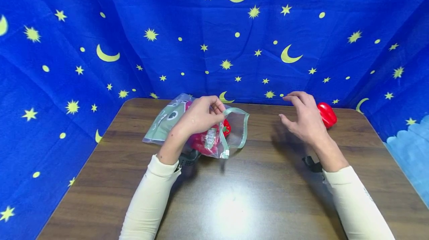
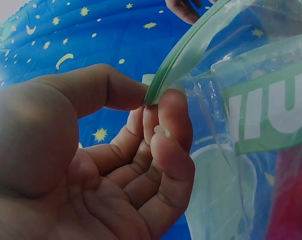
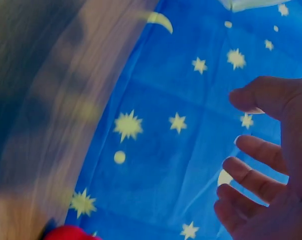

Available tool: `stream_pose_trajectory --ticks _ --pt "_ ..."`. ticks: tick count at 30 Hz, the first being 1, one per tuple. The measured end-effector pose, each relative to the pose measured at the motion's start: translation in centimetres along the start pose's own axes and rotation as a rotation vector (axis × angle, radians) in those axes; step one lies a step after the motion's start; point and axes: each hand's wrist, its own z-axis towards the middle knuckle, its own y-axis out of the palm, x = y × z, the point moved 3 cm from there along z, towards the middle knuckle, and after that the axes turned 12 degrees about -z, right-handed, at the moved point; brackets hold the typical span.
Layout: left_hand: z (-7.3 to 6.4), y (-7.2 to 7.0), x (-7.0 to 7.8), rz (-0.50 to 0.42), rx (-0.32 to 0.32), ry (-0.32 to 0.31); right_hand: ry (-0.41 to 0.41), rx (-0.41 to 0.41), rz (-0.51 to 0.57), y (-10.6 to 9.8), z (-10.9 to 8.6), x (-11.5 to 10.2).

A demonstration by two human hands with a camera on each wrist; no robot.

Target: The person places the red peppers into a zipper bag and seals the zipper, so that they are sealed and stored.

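A clear zip bag (image 1: 161, 126) with a pale green cartoon print lies near the back left of the table, its mouth gaping to the right. My left hand (image 1: 202, 115) pinches the green zip edge (image 2: 163, 75) between thumb and fingers. Inside the bag are dark pink contents and a red strawberry-like piece (image 1: 226, 127) with a green top. My right hand (image 1: 303, 119) hovers to the right with spread, slightly bent fingers and nothing in them. Just beyond it sits a glossy red object (image 1: 326, 115), shaped like a bell pepper and partly hidden by the hand.
A brown wooden table (image 1: 187, 202) spans the front. Behind it and along the sides hangs a blue curtain (image 1: 187, 13) with yellow moons and stars. The white zip slider (image 1: 225, 153) is at the bag's near corner. A light blue scalloped cloth (image 1: 410, 154) hangs at the right.
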Motion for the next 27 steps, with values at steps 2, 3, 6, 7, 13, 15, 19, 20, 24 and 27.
stream_pose_trajectory --ticks 2,3,6,7,13,15,19,20,24,27 --pt "0.0 0.0 0.0 0.002 -0.001 0.002 0.015 0.007 -0.013 -0.3 -0.1 0.8" --pt "0.0 0.0 0.1 0.003 -0.001 0.005 0.021 0.012 -0.021 -0.4 -0.1 1.1" --pt "0.0 0.0 0.2 0.007 -0.002 0.009 0.035 0.022 -0.049 -0.8 -0.2 2.2" --pt "0.0 0.0 0.2 0.008 -0.002 0.008 0.041 0.023 -0.058 -0.8 -0.3 2.6" --pt "0.0 0.0 0.2 0.016 -0.003 0.004 0.145 -0.028 -0.093 -1.2 -0.6 4.8" --pt "0.0 0.1 0.2 0.019 -0.003 0.006 0.193 -0.060 -0.098 -1.2 -0.8 5.6" --pt "0.1 0.1 0.2 0.024 -0.002 0.010 0.262 -0.118 -0.104 -1.0 -1.2 7.0" --pt "0.1 0.2 0.2 0.025 -0.001 0.011 0.276 -0.131 -0.107 -0.9 -1.3 7.4" --pt "0.1 0.3 0.0 0.019 -0.002 0.011 0.327 -0.179 -0.117 -0.4 -1.8 8.5" --pt "0.1 0.3 0.0 0.016 -0.004 0.010 0.363 -0.224 -0.120 -0.1 -2.3 9.3"
